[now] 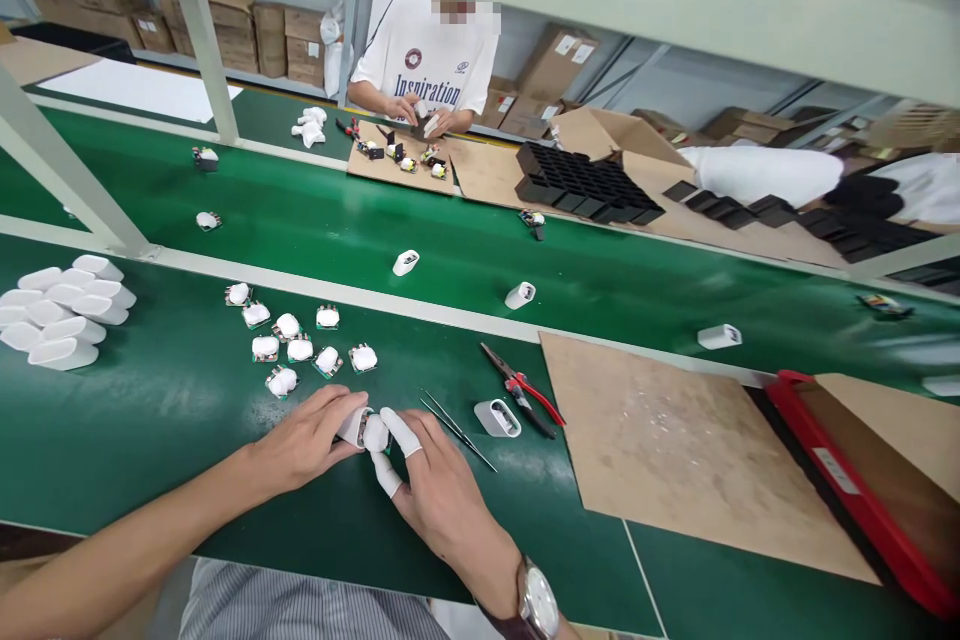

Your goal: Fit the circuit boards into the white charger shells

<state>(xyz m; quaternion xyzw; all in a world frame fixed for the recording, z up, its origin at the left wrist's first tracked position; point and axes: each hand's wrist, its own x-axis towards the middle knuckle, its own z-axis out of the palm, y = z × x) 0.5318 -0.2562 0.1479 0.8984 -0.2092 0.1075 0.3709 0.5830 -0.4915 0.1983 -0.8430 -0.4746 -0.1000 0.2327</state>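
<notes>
My left hand (315, 435) is wrapped round a white plastic housing (351, 428) whose open end faces right. A small circuit board (376, 433) with a white pad on top sits at that opening, partly inside. My right hand (431, 475), with white finger cots on thumb and forefinger, pinches the board's outer end. Just beyond my hands lie several more padded circuit boards (300, 348). To the right are tweezers (459, 432), a white housing (498, 418) with parts inside, and red-and-black pliers (523, 390).
Several white housings (64, 310) are stacked at far left. Beyond a pale rail, a green conveyor belt (322, 210) carries scattered housings and boards. A cardboard sheet (675, 440) and a red-edged tray (847, 480) lie right. Opposite, a co-worker (427, 60) handles a dark part near black trays (585, 182).
</notes>
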